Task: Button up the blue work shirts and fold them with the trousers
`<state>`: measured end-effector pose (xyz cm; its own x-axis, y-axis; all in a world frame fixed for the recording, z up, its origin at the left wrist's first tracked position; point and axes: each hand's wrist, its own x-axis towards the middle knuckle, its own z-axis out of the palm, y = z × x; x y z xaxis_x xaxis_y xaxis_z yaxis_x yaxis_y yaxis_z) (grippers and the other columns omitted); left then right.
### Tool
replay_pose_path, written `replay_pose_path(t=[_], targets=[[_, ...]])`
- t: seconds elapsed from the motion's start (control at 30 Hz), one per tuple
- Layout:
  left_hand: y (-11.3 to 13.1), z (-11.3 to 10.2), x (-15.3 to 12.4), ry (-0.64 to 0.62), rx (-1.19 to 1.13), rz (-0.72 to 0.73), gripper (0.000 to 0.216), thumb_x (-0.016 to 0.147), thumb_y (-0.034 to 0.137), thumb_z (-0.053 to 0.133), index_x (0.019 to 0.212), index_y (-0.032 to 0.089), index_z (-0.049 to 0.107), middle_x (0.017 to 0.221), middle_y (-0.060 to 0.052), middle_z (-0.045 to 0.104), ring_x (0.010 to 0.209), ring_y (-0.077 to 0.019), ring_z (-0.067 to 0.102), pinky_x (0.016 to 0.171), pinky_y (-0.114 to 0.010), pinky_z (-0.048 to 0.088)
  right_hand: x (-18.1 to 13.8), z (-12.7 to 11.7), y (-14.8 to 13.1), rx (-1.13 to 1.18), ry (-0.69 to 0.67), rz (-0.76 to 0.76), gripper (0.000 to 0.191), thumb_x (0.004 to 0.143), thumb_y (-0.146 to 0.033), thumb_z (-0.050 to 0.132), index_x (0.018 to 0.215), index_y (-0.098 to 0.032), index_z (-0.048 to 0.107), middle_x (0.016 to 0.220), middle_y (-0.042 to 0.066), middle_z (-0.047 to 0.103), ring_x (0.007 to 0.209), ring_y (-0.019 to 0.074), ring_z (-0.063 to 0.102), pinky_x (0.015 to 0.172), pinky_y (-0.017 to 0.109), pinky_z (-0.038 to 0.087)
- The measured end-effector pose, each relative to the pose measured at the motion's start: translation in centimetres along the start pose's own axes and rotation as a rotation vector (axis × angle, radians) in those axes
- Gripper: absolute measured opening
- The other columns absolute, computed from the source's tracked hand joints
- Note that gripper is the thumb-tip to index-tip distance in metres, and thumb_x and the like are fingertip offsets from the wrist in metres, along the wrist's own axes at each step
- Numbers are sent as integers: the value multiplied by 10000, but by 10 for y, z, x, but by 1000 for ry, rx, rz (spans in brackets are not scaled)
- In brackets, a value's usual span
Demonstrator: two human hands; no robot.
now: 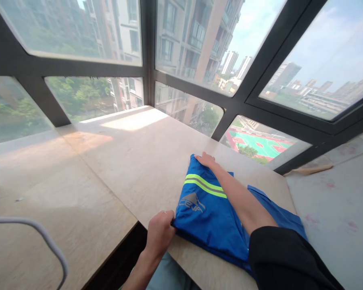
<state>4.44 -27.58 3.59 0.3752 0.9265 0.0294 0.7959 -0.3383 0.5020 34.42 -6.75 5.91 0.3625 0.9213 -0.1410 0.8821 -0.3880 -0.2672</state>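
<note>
A folded blue work jacket [210,219] lies on the ledge, with yellow-green and grey reflective bands and a grey printed logo on its upper face. My left hand [161,229] is closed on its near left corner, thumb and fingers pinching the cloth at the ledge's front edge. At the far corner, my right hand [206,160] grips the cloth, its fingertips partly hidden behind the fold. My right forearm crosses over the jacket and covers part of it. More of the blue cloth spreads out to the right, beyond that forearm.
The pale ledge [115,161] has a seam and a dark gap [124,245] at its front. A grey cable [45,237] curves over the left side. Dark-framed windows [149,52] enclose the far sides; a patterned wall [335,201] stands at right.
</note>
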Motion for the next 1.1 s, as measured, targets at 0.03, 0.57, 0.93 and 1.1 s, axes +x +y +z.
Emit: replay_pose_path(t=[0.03, 0.57, 0.93, 1.1], targets=[[-3, 2, -2, 13, 13, 10, 189, 714, 44, 480, 621, 199, 535, 661, -24, 626, 669, -183, 595, 599, -273, 344, 4, 1, 0, 23, -22, -3, 595, 878, -645, 515, 1109, -114, 655, 1172, 236, 667, 1134, 362, 597, 1004, 514, 371], [-21, 35, -25, 380, -352, 371, 559, 787, 7, 425, 1279, 206, 602, 1171, -64, 718, 1065, -185, 690, 924, -317, 581, 32, 7, -12, 275, -122, -104, 285, 669, -414, 791, 687, -141, 712, 585, 2, 631, 623, 153, 573, 574, 232, 411], [-26, 23, -31, 556, -478, 54, 182, 830, 164, 596, 652, 186, 628, 588, 24, 623, 527, -107, 596, 529, -200, 498, 27, 28, -5, 250, 79, -86, 202, 778, -346, 678, 741, -154, 726, 749, 32, 706, 776, 176, 635, 705, 238, 443], [-31, 23, -39, 541, -381, 125, 316, 871, 196, 591, 567, 186, 506, 535, 33, 512, 481, -89, 505, 497, -201, 432, 18, 28, -5, 254, 207, -90, 209, 831, -344, 614, 817, -161, 713, 884, 71, 721, 881, 204, 634, 813, 283, 458]])
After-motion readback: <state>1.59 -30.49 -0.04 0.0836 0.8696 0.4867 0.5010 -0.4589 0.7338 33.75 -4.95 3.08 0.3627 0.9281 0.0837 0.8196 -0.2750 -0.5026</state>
